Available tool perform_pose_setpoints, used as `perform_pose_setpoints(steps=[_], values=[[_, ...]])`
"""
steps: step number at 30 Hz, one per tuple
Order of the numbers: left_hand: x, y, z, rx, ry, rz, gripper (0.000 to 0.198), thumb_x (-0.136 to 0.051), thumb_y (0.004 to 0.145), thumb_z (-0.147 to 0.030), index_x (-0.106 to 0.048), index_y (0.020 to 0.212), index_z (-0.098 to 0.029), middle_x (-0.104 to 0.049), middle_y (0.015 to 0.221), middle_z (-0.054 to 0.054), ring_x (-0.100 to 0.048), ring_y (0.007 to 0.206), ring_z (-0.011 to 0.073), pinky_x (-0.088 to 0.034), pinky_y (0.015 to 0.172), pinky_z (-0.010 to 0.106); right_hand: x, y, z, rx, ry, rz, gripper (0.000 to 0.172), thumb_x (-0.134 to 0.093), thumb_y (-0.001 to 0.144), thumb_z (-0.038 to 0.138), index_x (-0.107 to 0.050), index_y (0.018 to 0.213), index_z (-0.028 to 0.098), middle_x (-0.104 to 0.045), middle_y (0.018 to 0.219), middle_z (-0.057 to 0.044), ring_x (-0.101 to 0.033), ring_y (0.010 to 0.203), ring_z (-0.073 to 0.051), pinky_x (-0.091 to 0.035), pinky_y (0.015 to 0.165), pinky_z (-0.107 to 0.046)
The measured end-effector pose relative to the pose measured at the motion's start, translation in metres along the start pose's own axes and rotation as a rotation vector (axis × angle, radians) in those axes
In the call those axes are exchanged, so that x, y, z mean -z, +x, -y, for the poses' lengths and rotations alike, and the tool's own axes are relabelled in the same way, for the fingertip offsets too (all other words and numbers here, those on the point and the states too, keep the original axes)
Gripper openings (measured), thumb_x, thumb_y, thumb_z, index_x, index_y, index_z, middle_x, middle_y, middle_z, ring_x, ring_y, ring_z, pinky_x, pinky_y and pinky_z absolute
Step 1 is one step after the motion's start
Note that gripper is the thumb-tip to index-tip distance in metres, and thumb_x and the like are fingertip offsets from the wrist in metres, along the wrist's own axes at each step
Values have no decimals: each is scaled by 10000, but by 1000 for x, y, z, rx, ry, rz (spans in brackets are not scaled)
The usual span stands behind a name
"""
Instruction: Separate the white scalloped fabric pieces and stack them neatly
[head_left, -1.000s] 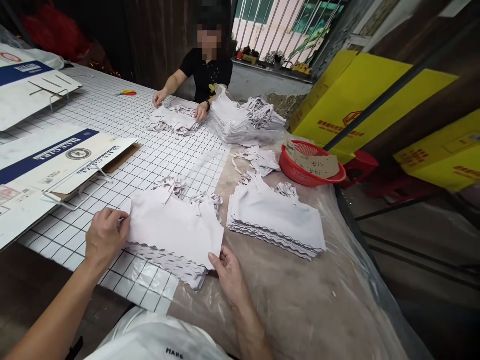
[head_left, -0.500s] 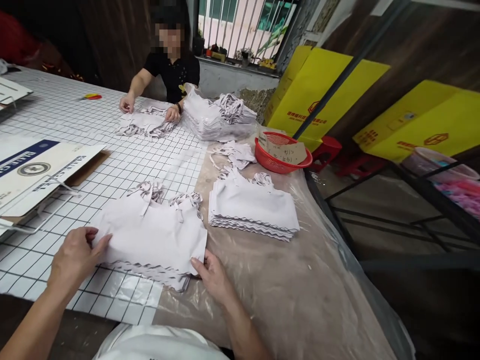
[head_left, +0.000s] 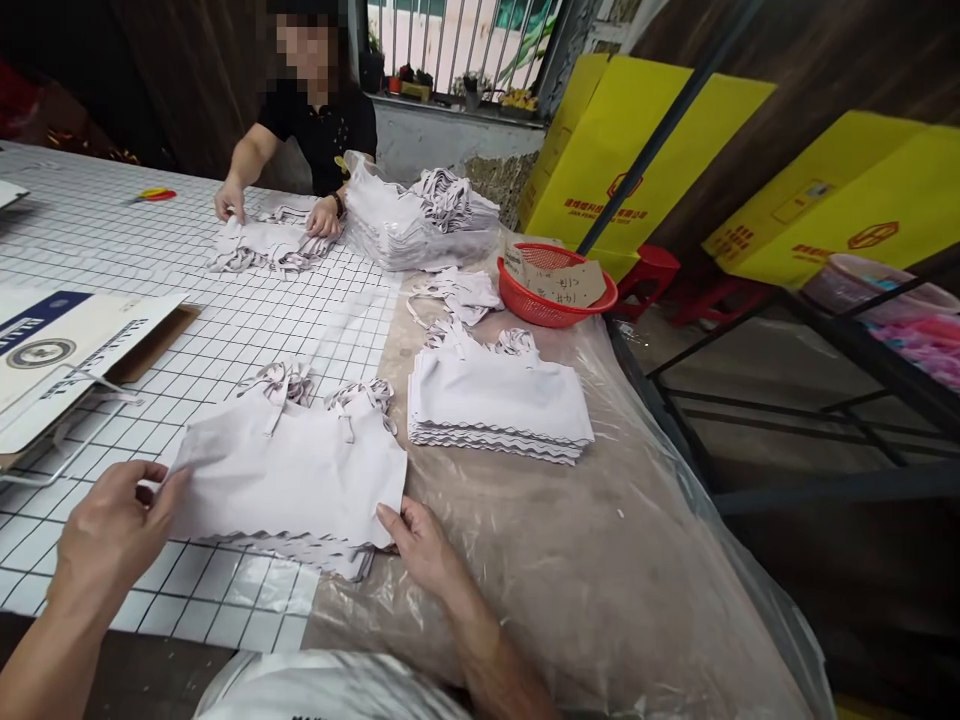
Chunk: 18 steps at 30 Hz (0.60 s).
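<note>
A pale strappy top (head_left: 277,470) lies spread over a stack of similar tops (head_left: 341,562) in front of me. My left hand (head_left: 112,530) pinches its left edge between thumb and fingers. At the lower right corner, my right hand (head_left: 420,540) grips the same top, thumb above and fingers underneath. Its thin straps bunch up at the far side. To the right sits a second neat stack of pale tops (head_left: 499,400) with wavy lower edges, untouched by either hand.
Across the table (head_left: 82,220) a person (head_left: 315,130) handles more pale garments (head_left: 262,240). Beside them stands a plastic-wrapped pile (head_left: 420,220). A red basket (head_left: 555,300) holds cardboard. A printed paper bag (head_left: 67,350) lies left; yellow boxes (head_left: 622,150) stand behind.
My left hand has moved left, drawing the top's left side outward and flatter. My right hand keeps its hold on the right corner. The view has shifted slightly.
</note>
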<state>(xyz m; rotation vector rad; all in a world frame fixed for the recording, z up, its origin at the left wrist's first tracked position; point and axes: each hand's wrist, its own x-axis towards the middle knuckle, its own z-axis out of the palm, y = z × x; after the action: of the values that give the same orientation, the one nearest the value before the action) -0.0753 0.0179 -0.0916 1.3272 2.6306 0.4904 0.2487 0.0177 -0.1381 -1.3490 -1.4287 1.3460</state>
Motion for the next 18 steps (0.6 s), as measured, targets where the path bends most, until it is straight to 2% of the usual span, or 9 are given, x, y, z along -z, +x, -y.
perform_pose_setpoints(steps=[2,3,5,7,9,11,15,16,18], values=[[4,2,-3,-16,4,-18,393,-461,742,-647,-530,781,-262,-634,764,42,-570,623,224,-403,541,323,11,-2,15,42,-252,-16,367,-522,901,510,-715,792,217,-684,681,-45,-617,606,-204,-497,583,-309],[5,2,-5,-28,13,-23,386,-457,744,-640,-528,769,-261,-636,758,43,-569,622,225,-400,544,325,18,-2,25,81,-371,-65,371,-487,921,502,-724,876,220,-710,770,-71,-650,698,-229,-518,655,-335],[5,4,-9,-50,29,-28,362,-455,742,-615,-520,743,-259,-634,744,52,-575,648,239,-395,548,332,35,3,48,199,-564,-299,443,-417,953,503,-682,1144,203,-710,1073,-140,-645,1026,-291,-509,872,-412],[3,4,-12,-80,32,-22,347,-459,737,-598,-520,734,-256,-639,760,65,-588,703,258,-396,554,338,55,18,68,305,-726,-537,564,-341,982,493,-498,1401,151,-541,1399,-189,-430,1357,-318,-374,1075,-489],[-1,3,-13,-104,19,-10,348,-459,738,-593,-528,744,-253,-650,791,73,-591,721,264,-405,566,346,78,42,79,335,-858,-678,635,-286,996,479,-330,1504,100,-355,1547,-205,-218,1479,-318,-240,1150,-546],[-4,1,-12,-122,-3,-14,349,-460,741,-592,-536,746,-252,-662,814,74,-588,706,260,-412,571,350,99,73,80,261,-930,-712,652,-243,1005,465,-272,1523,70,-270,1584,-223,-147,1499,-326,-182,1153,-599],[-8,0,-10,-140,-55,-52,320,-502,713,-574,-538,689,-258,-673,798,70,-582,679,252,-405,542,341,120,117,73,11,-944,-626,687,-210,1007,476,-346,1473,-10,-301,1545,-295,-183,1477,-390,-132,1117,-694],[-8,1,-10,-143,-63,-55,313,-512,703,-568,-540,671,-258,-672,787,70,-582,675,250,-406,538,340,117,118,74,11,-943,-615,699,-201,1006,492,-355,1470,-7,-311,1540,-294,-190,1473,-395,-124,1112,-702],[-9,3,-10,-150,-73,-51,305,-527,687,-558,-545,645,-257,-668,763,71,-584,672,249,-415,537,340,104,109,82,127,-960,-627,705,-183,1005,521,-327,1497,37,-302,1556,-262,-174,1480,-380,-112,1117,-694]])
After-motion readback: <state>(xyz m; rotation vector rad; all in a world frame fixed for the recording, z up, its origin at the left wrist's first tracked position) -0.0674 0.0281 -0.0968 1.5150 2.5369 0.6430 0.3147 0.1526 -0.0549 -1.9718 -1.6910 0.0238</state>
